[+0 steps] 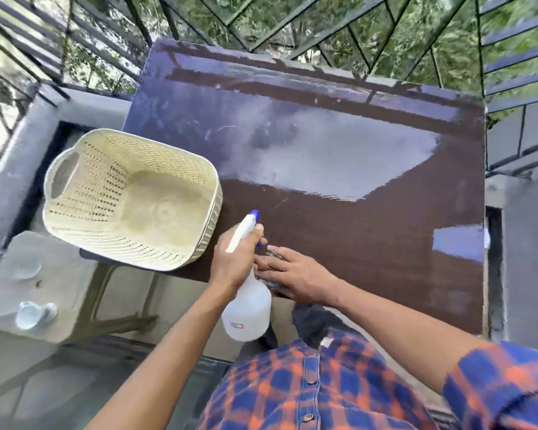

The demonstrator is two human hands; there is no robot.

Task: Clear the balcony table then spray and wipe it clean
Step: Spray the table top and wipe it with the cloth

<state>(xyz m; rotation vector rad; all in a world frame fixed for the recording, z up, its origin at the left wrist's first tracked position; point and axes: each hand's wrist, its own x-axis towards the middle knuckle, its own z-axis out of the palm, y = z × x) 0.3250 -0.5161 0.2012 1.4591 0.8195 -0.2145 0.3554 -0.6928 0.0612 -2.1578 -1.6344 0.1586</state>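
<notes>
The dark brown balcony table (370, 243) fills the middle of the view, its far half shiny with reflected sky. My left hand (233, 259) grips the neck of a white spray bottle (249, 311) with a blue nozzle, held over the table's near edge and pointing away from me. My right hand (295, 279) rests flat on a dark cloth (269, 282) at the near edge, just right of the bottle; most of the cloth is hidden under the fingers. A cream woven plastic basket (131, 197) sits on the table's left corner, overhanging the edge.
A black metal railing (323, 35) with trees behind it runs along the far side. A low grey ledge (44, 299) at the left carries two small pale objects. Concrete wall lies to the right of the table.
</notes>
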